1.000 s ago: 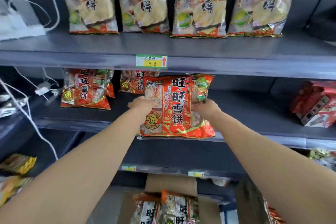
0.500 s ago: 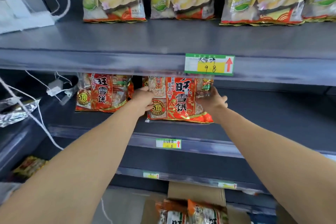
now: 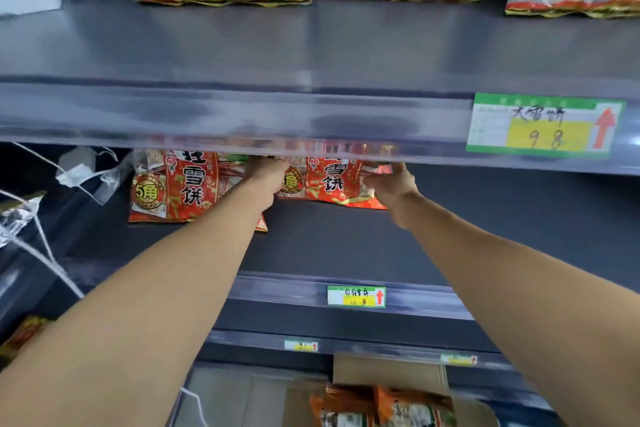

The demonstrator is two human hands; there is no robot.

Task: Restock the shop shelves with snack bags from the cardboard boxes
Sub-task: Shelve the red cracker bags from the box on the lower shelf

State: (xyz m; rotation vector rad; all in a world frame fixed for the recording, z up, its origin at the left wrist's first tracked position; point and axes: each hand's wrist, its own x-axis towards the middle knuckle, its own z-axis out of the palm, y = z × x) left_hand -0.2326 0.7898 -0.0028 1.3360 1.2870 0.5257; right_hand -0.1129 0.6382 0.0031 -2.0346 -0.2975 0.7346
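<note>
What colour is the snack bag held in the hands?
The snack bag is mostly red with black characters, in the head view.

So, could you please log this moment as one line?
stage: shelving | bag: on shelf | left hand: holds bag | right hand: holds bag

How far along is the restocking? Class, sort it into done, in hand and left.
Done: one red bag sits on the middle shelf. In hand: the left hand and right hand hold a second bag beside it. Left: more bags wait in the cardboard box below.
</note>
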